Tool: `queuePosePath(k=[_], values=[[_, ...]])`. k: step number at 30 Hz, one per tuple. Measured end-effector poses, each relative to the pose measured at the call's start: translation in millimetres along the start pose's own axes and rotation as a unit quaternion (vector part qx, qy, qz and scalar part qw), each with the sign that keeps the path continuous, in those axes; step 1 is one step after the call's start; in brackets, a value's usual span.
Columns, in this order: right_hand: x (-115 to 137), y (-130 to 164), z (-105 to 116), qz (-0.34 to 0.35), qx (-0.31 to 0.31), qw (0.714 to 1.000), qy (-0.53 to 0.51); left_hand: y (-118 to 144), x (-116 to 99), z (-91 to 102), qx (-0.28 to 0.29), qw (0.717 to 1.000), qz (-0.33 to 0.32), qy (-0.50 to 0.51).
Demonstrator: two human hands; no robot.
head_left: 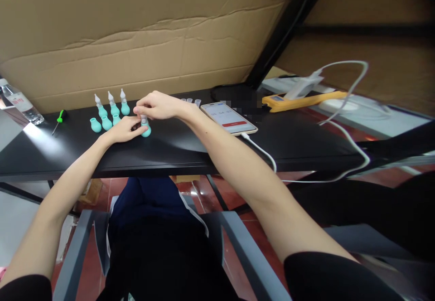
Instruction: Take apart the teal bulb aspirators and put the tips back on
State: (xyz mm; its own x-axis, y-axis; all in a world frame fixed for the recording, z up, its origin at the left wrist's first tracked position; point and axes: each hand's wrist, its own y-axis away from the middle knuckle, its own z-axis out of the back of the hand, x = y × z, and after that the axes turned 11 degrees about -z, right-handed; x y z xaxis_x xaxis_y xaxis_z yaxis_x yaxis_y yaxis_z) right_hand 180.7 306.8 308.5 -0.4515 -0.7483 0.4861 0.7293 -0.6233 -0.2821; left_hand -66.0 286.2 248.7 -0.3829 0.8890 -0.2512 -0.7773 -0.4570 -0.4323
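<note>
A teal bulb nasal aspirator (146, 131) with a clear nozzle stands on the black table between my hands. My left hand (123, 130) is closed around its bulb, thumb along the near side. My right hand (160, 105) pinches the clear upper part from above, and its fingers partly hide the tip. To the left, three aspirators with pointed clear tips (125, 107) stand in a back row. In front of them sit three open-topped teal bulbs (95, 125), the rightmost partly covered by my left hand. Several small clear pieces (197, 103) show behind my right wrist.
A phone (229, 117) with a white cable lies right of my right forearm. A green-handled screwdriver (61, 116) and a water bottle (22, 103) are at the left. A yellow power strip (306, 100) lies at the far right. Cardboard (152, 38) walls the back.
</note>
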Motion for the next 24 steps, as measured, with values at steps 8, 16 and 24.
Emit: queuePosePath(k=[8, 16, 24], values=[[-10.6, 5.8, 14.5, 0.022, -0.041, 0.999, -0.019, 1.5, 1.4, -0.3, -0.01, 1.0, 0.012, -0.001], [-24.0, 3.6, 15.2, 0.053, -0.072, 0.995, -0.049, 0.7, -3.0, 0.0, -0.01, 1.0, 0.012, -0.008], [-32.0, -6.1, 6.9, -0.008, -0.235, 0.972, -0.006, 0.5, 7.8, -3.9, -0.172, 0.979, 0.031, -0.109]])
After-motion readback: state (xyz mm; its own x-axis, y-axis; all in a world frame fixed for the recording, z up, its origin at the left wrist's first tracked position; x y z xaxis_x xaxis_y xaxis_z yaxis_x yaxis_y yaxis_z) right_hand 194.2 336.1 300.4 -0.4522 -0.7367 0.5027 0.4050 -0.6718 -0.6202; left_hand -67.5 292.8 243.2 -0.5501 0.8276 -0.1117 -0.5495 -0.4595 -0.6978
